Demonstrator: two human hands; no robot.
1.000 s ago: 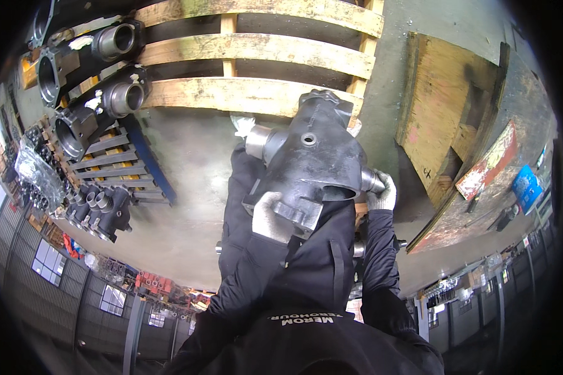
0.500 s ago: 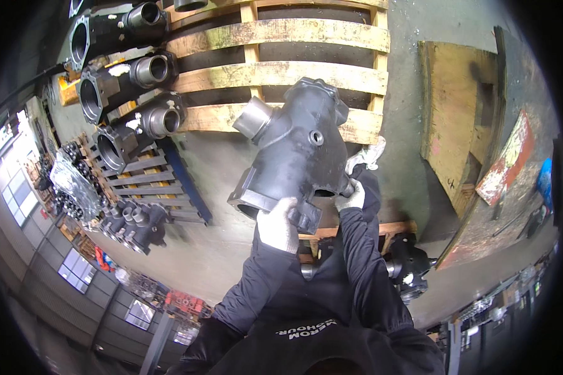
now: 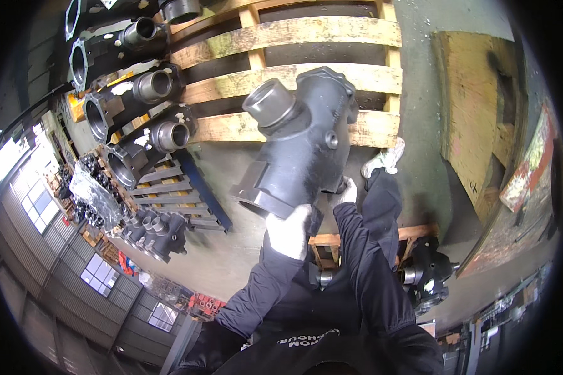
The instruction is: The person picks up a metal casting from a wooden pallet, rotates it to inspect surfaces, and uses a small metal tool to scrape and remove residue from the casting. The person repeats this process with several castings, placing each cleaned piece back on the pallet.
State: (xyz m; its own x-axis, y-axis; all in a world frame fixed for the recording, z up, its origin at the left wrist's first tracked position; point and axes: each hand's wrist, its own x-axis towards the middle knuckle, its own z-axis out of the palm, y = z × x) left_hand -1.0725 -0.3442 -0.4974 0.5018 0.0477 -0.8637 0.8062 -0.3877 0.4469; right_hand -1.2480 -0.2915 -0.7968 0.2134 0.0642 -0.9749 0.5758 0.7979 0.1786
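Observation:
Between my hands hangs a large black cast metal housing, with a bare-metal round neck on its far left side and a small threaded port on its face. My left hand, in a white glove, grips the flanged near end beside its opening. The gloved right hand is closed on the housing's near right side; its fingertips are partly hidden there. The housing's far end overlaps the near boards of a wooden pallet in view.
Several similar black housings stand along the pallet's left side. More castings sit at lower left by a slatted rack. Another black casting rests behind my right leg. Wooden boards lean at the right. My white shoe is beside the pallet.
The housing has turned in my hands, so its round neck now faces more upward and toward me. The whole view has shifted slightly, with the surroundings moving right.

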